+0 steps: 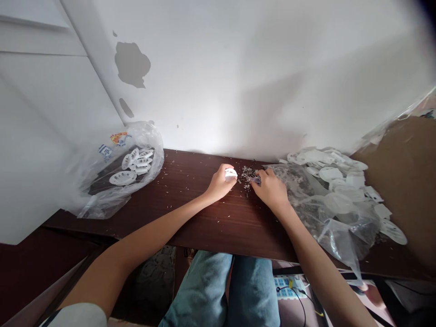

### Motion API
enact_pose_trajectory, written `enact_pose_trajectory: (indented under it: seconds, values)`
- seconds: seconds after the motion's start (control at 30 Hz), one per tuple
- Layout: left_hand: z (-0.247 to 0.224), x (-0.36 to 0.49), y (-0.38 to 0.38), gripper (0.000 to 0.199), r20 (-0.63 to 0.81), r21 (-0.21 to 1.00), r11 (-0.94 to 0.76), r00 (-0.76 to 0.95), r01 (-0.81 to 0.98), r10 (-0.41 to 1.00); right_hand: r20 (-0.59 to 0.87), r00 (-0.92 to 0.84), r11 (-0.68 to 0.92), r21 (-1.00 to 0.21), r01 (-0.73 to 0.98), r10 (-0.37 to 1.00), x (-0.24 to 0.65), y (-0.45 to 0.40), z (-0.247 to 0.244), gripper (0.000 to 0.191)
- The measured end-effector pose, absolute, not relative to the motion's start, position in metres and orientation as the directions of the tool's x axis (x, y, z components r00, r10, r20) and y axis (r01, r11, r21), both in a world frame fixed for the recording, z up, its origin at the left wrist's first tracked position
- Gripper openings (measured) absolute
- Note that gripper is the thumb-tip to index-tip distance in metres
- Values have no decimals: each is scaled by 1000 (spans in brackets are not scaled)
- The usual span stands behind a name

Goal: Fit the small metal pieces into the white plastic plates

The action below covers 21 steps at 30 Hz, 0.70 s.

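Observation:
My left hand is closed round a small white plastic disc, held just above the dark wooden table. Right of it lies a loose heap of tiny black and pale parts. At this heap's right side is my right hand, its fingers bent and drawn together among the parts. Whatever sits between those fingertips is too small to name.
On the left, a clear plastic bag contains several white slotted discs. Many white plastic pieces are piled at right, partly under clear plastic, beside brown cardboard. A power strip is below the table.

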State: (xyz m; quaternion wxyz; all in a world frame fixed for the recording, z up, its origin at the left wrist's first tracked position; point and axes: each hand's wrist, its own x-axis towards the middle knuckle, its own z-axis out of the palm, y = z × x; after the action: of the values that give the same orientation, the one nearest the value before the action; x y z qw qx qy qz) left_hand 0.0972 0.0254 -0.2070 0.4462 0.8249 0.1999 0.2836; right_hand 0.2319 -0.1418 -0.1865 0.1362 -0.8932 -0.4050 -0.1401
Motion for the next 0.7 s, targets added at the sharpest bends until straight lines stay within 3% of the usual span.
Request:
enact_pose_trajectory:
  seconds: [0.27,0.7]
  values:
    - [-207,97,24,34,294,838,-542,780,68,552,225,622,-585,-213,783,750,237,-141,-189,20]
    - [-208,97,24,34,344,817,-576,780,26,523,244,565,-534,-184,825,788,237,-142,-190,15]
